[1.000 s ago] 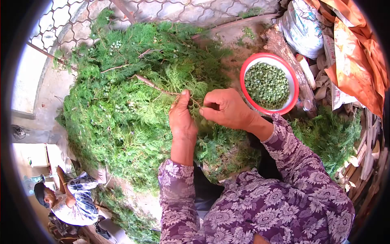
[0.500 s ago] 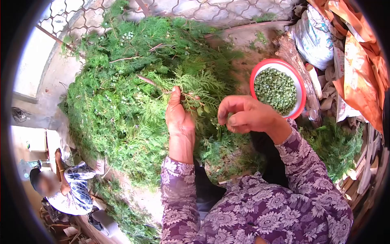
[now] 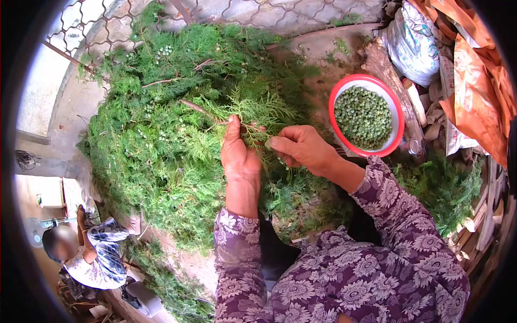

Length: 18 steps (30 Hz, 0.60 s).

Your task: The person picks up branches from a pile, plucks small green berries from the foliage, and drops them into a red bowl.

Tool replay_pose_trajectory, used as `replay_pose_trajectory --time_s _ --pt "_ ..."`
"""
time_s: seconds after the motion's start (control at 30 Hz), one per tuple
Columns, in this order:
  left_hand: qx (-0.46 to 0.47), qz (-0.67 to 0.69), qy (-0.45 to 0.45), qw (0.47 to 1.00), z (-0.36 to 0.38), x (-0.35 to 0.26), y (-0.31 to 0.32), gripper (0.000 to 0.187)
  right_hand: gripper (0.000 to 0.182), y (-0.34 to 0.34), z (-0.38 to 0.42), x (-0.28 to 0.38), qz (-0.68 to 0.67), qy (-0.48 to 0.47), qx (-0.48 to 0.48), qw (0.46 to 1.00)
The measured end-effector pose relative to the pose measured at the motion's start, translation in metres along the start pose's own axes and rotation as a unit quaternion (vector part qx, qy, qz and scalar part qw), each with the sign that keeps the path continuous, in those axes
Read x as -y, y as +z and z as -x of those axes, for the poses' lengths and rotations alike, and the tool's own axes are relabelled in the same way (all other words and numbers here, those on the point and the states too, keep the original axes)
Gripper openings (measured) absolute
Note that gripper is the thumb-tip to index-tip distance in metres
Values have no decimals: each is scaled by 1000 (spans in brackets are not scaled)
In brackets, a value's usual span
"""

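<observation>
My left hand (image 3: 240, 153) is closed around a leafy evergreen branch (image 3: 257, 114), its thumb pressed on the stem and the brown cut end pointing to the upper left. Close to the branch's lower right side, my right hand (image 3: 302, 148) pinches a small green seed cone (image 3: 268, 144) between thumb and forefinger. To the right of that hand stands a red-rimmed white basin (image 3: 335, 126) holding a heap of green seed cones (image 3: 364, 117). Under and beyond both hands spreads a large pile of cut evergreen branches (image 3: 156, 140).
Another person (image 3: 91, 253) sits at the lower left, beside more greenery. A wire lattice (image 3: 226, 12) runs along the back. On the right are a log (image 3: 396, 91), a white sack (image 3: 412, 46), orange sacking (image 3: 474, 91) and split wood (image 3: 487, 210).
My right hand has moved left from near the basin to the branch, its fingers now together at a cone. My left hand keeps its hold in nearly the same place.
</observation>
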<state>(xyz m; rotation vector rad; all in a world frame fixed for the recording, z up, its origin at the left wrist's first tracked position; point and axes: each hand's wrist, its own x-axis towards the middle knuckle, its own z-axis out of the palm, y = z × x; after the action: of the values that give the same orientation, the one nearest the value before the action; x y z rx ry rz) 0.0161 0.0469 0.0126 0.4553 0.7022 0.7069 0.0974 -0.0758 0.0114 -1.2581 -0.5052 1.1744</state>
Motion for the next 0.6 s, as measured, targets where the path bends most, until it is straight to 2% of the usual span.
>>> replay_pose_trajectory --time_s 0.07,0.13,0.23,0.27,0.37,0.43,0.47,0.5,0.53,0.57,0.6 --pt "-1 1 2 1000 -1 -1 -3 19 30 0 1 3 -6 -18 -15 1000" --pt "12 12 -27 999 -4 -5 -8 19 27 0 7 15 29 43 88 995" --pt "-33 -9 -21 999 7 1 -1 18 23 2 13 24 -5 86 119 989" --pt "-22 -12 -14 1000 9 0 0 20 23 3 15 27 -6 85 119 989" --pt "-27 -14 -40 999 14 -1 5 18 20 5 22 32 10 59 99 993" --pt "-9 10 -33 999 9 -3 1 17 20 5 28 33 116 -33 101 988" --pt "9 33 -27 999 7 -6 -1 17 20 8 33 29 116 -31 102 987" --pt "-39 22 -14 999 2 -13 -1 16 17 10 37 26 143 -78 131 978" --pt "-23 31 -5 999 -1 -17 -4 16 14 12 38 24 167 -126 159 965" --pt "-6 36 1 999 -4 -19 -7 17 14 14 36 23 163 -126 157 966" --pt "-5 31 -4 1000 -4 -16 -7 17 13 16 33 23 78 -36 163 983"
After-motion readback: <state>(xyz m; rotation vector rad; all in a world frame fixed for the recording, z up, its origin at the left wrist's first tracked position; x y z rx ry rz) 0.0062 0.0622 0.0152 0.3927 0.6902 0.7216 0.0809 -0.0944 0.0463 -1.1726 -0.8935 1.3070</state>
